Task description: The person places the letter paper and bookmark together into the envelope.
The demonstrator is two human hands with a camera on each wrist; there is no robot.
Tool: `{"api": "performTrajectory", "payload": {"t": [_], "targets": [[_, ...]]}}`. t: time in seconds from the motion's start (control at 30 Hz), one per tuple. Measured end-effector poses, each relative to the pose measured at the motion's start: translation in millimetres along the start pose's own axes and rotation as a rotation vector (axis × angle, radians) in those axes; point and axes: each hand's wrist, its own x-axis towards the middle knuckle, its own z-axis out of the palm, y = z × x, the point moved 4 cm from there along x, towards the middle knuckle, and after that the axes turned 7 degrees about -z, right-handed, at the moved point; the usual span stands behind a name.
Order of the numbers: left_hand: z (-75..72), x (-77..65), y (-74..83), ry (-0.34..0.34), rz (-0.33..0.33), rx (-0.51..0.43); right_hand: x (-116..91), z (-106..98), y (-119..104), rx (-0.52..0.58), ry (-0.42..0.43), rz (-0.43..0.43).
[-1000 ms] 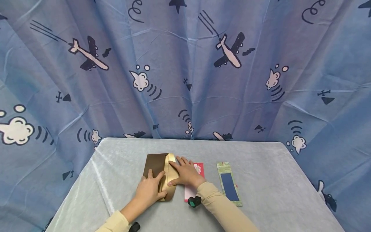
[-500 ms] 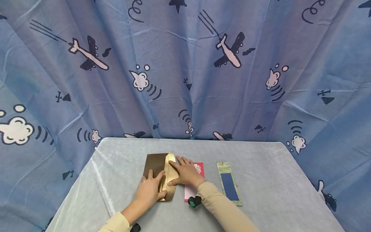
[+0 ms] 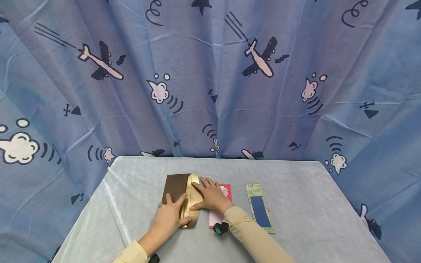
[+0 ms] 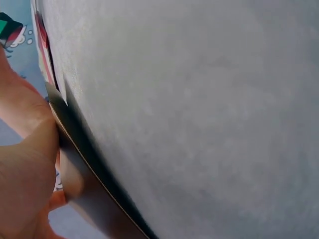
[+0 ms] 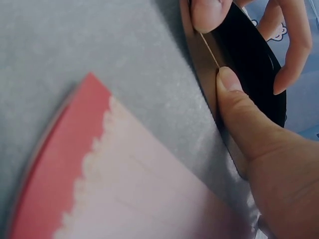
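A dark brown envelope point(image 3: 177, 183) with a gold flap point(image 3: 196, 198) lies on the table. My left hand point(image 3: 167, 216) rests on its lower part with fingers spread, the thumb by the flap's near end. On the flap's right side my right hand point(image 3: 211, 197) presses with thumb and extended fingers. In the right wrist view, the right thumb point(image 5: 244, 107) touches the flap's edge, and the other hand's thumb point(image 5: 208, 14) is just above it. The left wrist view shows the envelope's edge point(image 4: 94, 189) slightly off the table, beside the left hand point(image 4: 25, 174).
Partly under the right wrist lies a pink and red flowered paper piece point(image 3: 215, 217). Farther right is a long green-bordered piece with a dark blue panel point(image 3: 260, 212). A pale cloth covers the table point(image 3: 312, 204); a blue patterned curtain point(image 3: 210, 73) hangs behind it.
My left hand's fingers have shifted very slightly on the envelope. The right hand, the envelope and the other pieces stay where they were.
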Motion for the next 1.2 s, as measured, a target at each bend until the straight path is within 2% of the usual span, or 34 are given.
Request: {"api": "performTrajectory", "payload": {"t": [0.13,0.3,0.67,0.87,1.2], "targets": [[1.1,-0.5,0.3,0.014,0.042,0.052,0.4,0.9,0.4,0.005,-0.004,0.003],[-0.7,-0.8,1.9,0.068,0.103,0.079,-0.1,-1.0,0.2,0.004,0.004,0.004],[-2.6,-0.3,2.9,0.134,0.128,0.145,-3.0,-7.0,-4.5,0.027,-0.008,0.006],[-2.3,-2.2,4.8,0.11,0.136,0.167,-3.0,-6.0,-3.6,0.025,-0.004,0.009],[2.4,-2.5,4.3,0.027,0.06,0.103,-2.6,-5.2,-3.1,0.045,-0.01,0.005]]}}
